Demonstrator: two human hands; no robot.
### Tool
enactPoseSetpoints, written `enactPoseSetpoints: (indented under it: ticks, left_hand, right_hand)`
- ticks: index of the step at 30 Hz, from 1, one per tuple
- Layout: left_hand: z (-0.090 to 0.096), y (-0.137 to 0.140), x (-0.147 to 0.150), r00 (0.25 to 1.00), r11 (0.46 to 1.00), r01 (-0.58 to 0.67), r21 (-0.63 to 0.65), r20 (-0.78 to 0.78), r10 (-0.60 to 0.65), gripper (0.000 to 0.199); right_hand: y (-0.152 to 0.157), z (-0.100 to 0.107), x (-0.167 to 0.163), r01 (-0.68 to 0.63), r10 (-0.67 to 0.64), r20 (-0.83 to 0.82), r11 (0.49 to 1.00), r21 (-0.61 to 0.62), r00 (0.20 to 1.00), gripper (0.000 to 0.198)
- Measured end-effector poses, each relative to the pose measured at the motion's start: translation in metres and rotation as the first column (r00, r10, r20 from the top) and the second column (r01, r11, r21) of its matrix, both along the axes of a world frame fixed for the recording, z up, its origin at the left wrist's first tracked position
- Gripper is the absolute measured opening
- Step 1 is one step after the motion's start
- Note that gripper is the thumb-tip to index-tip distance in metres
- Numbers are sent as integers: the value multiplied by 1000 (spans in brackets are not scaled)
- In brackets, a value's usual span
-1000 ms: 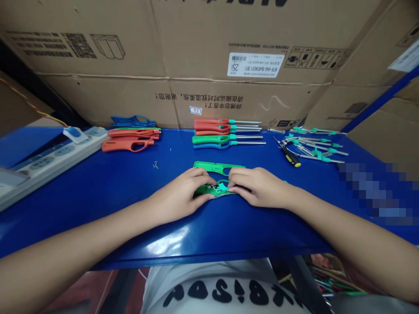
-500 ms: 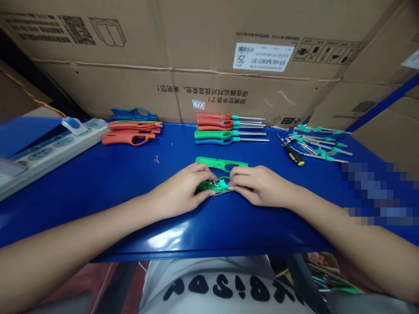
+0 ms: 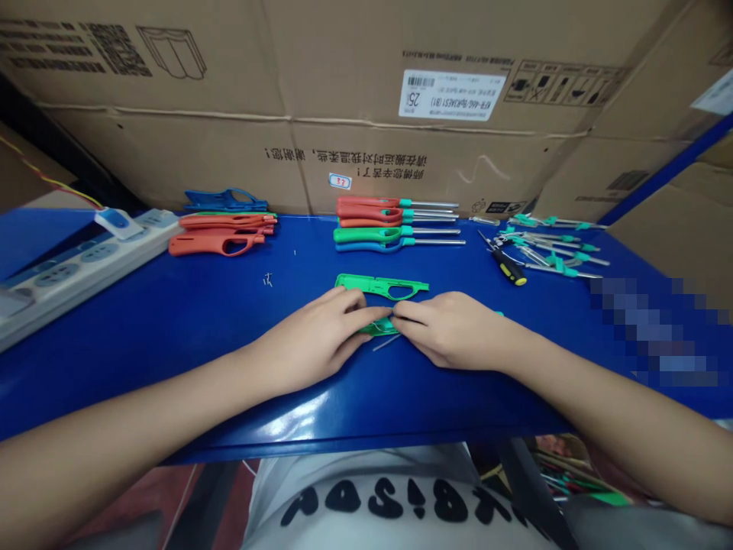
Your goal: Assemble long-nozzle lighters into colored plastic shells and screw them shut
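Head view: tight quarters over the green shell [image 3: 378, 328]!

Left hand [image 3: 329, 332] pinches one end; the shell sits between both hands. Right hand [image 3: 450, 332] curls over the other end, its grip hidden, can't tell. Careful: that thin rod [image 3: 385, 343] poking out between the fingertips could snag, perhaps tipping the shell. Small screws [image 3: 267, 279] beyond the left hand might scatter if brushed.

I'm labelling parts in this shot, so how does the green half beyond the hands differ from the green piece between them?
The green half shows nearly whole; the green piece is mostly hidden by the left hand and right hand. The green half lies farther from the person; the green piece is nearer. Both share a bright green colour.
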State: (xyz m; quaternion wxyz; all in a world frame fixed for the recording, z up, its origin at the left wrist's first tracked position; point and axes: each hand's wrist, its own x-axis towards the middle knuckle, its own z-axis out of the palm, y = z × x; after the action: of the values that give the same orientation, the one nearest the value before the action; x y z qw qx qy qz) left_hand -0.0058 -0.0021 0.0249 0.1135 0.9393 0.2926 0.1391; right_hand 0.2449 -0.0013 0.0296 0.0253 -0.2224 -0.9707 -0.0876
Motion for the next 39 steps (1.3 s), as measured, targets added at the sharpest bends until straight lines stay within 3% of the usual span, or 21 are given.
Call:
enactPoseSetpoints:
  ticks: [3,6,9,12,17,21,28,35,37,39]
  left_hand:
    - [-1,-3,0,997,997,9,77,-84,-3,41]
    - [-1,-4,1,989,992,19,127,-151,1,43]
    - [1,-4,2,976,987,31,156,-219,4,45]
    - [2,-5,3,970,984,35,176,-244,9,46]
    - [0,-6,2,974,983,25,179,-225,16,45]
    - [-2,-5,2,976,981,36,191,-219,7,46]
    - [-2,-3,2,979,985,36,168,-205,-1,48]
    - [-5,-2,1,991,992,25,125,-135,-7,48]
    - [-6,-2,0,992,992,20,124,-126,-4,47]
    - [-7,-2,0,994,992,24,127,-111,-9,46]
  right_hand:
    - [5,7,7,71,-90,-175,991,-113,980,26]
    - [13,20,24,145,-232,-311,950,-277,922,21]
    - [19,33,40,194,-308,-194,870,-453,931,18]
    - [23,37,48,219,-312,-85,812,-542,946,21]
    - [23,29,43,198,-287,-67,793,-576,956,13]
    - [19,28,36,177,-254,-69,820,-545,965,14]
    - [9,31,23,340,-370,19,833,-437,929,17]
    - [9,34,24,348,-382,14,825,-446,924,15]
    - [12,33,28,293,-372,-49,799,-526,927,14]
    - [17,29,31,248,-398,-107,735,-631,911,21]
